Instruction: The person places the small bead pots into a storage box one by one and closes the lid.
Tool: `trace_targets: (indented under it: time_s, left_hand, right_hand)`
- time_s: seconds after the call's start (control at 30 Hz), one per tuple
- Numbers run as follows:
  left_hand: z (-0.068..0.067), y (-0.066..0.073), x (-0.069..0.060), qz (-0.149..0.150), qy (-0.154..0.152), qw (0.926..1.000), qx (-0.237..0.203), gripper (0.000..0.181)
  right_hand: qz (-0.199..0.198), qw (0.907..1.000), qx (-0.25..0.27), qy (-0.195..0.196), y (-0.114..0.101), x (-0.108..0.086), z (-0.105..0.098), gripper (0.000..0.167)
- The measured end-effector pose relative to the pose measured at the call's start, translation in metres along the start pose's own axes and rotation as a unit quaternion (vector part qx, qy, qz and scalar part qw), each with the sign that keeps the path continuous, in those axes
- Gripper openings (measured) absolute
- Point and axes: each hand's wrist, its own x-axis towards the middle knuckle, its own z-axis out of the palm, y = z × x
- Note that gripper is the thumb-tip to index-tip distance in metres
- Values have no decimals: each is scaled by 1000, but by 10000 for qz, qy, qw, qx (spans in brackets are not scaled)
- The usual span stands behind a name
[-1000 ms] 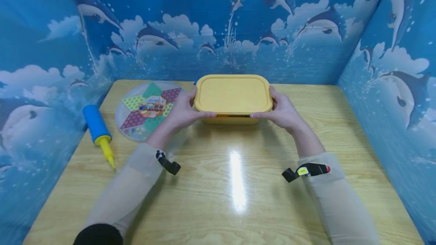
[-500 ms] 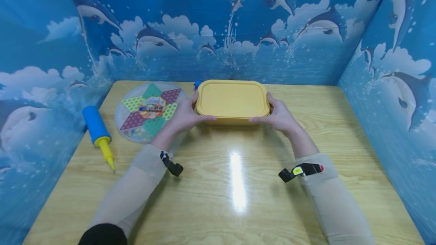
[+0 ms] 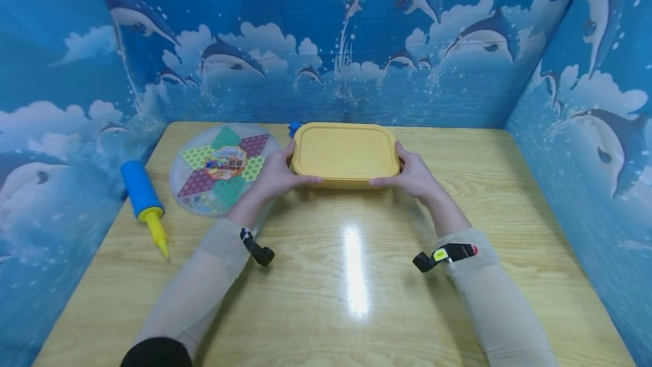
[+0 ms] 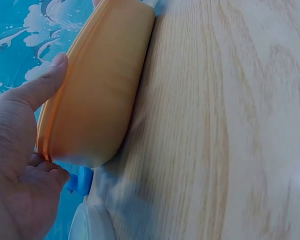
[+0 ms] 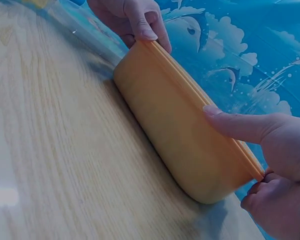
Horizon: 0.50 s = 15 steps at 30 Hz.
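A yellow plastic storage box (image 4: pixel 102 90) stands on the table near its back edge. Its rounded yellow lid (image 3: pixel 346 150) sits flat on the rim, with no gap visible along the front. At the left end my left hand (image 3: pixel 281 173) grips the lid's edge, thumb along the front and fingers round the side. My right hand (image 3: pixel 415 174) holds the opposite end the same way; the right wrist view shows its thumb on the front rim and its fingers curled at the corner. The box's contents are hidden.
Left of the box lies a round, clear-rimmed board (image 3: pixel 224 166) with a coloured star pattern. Beyond it is a blue and yellow hand pump (image 3: pixel 144 200). A small blue object (image 3: pixel 294 128) sits behind the box's left corner. Dolphin-printed curtains (image 3: pixel 326 38) border the table.
The lid has come down onto the box, and the dark gap along its front has closed. Both hands have moved down slightly with it and kept their hold.
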Motion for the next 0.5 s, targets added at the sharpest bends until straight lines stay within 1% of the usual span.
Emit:
trace_targets:
  time_s: [0.17, 0.3, 0.4, 0.47, 0.5]
  left_hand:
    - [2, -2, -1, -28, 7, 10000, 41, 143]
    - [2, -4, -2, -84, -31, 9998, 187, 142]
    - [0, -3, -2, -115, 9, 9990, 443, 140]
    - [-3, -1, -3, -58, 63, 9973, 733, 136]
    - [-5, 0, -2, -9, 42, 9959, 903, 134]
  right_hand:
    - [40, 10000, -11, -2, 3, 2, 1, 140]
    - [-6, 9999, -81, -142, 3, 2, 0, 140]
    - [-118, 9983, -497, -268, 2, -1, -6, 133]
    - [-286, 9945, -964, -284, 1, -2, -11, 125]
    - [-400, 9914, -1212, -291, 1, -3, -14, 120]
